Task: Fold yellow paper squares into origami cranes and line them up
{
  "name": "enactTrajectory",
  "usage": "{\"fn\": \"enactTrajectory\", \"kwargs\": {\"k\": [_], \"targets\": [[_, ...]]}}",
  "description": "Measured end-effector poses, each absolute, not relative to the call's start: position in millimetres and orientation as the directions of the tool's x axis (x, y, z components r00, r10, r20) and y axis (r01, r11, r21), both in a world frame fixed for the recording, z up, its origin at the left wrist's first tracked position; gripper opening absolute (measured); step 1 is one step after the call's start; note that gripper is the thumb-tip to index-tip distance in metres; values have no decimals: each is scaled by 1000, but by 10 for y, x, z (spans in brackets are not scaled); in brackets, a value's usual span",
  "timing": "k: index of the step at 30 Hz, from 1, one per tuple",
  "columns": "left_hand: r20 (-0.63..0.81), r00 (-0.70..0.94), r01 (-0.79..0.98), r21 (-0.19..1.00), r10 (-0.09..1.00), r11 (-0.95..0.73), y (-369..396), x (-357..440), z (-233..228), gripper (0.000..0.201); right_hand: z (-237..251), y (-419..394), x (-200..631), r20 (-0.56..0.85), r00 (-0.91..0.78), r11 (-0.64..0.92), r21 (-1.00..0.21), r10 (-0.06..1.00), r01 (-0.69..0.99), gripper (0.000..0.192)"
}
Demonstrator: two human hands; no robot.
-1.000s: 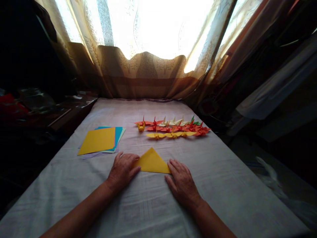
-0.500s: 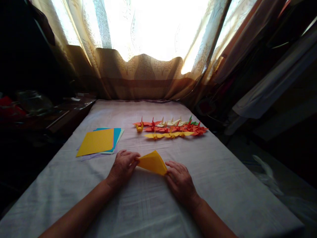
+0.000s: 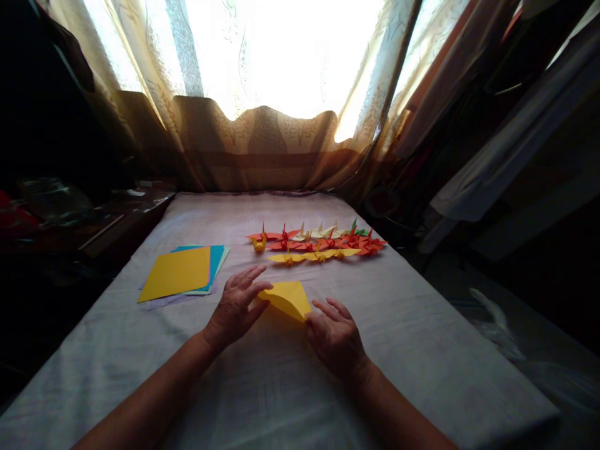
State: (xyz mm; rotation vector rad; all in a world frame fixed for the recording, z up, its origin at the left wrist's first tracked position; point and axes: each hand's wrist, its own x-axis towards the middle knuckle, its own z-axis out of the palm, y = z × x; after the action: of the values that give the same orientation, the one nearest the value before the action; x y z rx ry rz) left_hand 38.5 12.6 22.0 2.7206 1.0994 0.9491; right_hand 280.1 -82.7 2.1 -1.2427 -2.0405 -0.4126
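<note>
A folded sheet of yellow origami paper (image 3: 289, 296) is held between my hands low over the table, its layers parting a little along the near edge. My left hand (image 3: 238, 307) has the left corner between thumb and index finger, with the other fingers raised. At the lower right corner, my right hand (image 3: 335, 334) pinches the paper between thumb and fingers. Beyond them stand several folded paper cranes in rows: yellow ones (image 3: 319, 256) in front, red ones (image 3: 309, 245) behind, cream ones (image 3: 321, 232) and a green one (image 3: 360, 230) at the back.
To the left lies a stack of square papers (image 3: 178, 272), yellow on top with blue below. A small yellow folded piece (image 3: 259, 244) stands at the left end of the cranes. A pale cloth (image 3: 140, 369) covers the table. Behind it hangs a curtain (image 3: 267, 140).
My left hand's fingers have lifted and spread somewhat. The folded paper has opened a little along its near edge and tilted; my right hand still pinches its corner. The view has shifted slightly.
</note>
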Motion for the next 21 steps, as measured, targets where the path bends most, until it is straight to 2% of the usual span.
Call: {"fn": "enactTrajectory", "kwargs": {"k": [5,7,10,16,21], "targets": [[476,625,500,364,619,-786,-10,299,318,15,9,-785,2736,695,-332,463,-1,638,887,21],[434,674,483,354,599,-801,-38,231,314,10,-3,-778,2723,671,-352,483,-10,652,876,23],[356,731,467,360,582,-808,-51,86,202,14,-36,-768,2732,637,-418,570,-40,648,821,23],[256,724,484,471,640,-737,-129,-161,-143,18,-84,-704,2807,491,-512,617,-69,705,784,33],[217,724,475,532,655,-701,-207,-224,-113,23,-55,-622,2855,413,-576,665,-103,706,740,21]]}}
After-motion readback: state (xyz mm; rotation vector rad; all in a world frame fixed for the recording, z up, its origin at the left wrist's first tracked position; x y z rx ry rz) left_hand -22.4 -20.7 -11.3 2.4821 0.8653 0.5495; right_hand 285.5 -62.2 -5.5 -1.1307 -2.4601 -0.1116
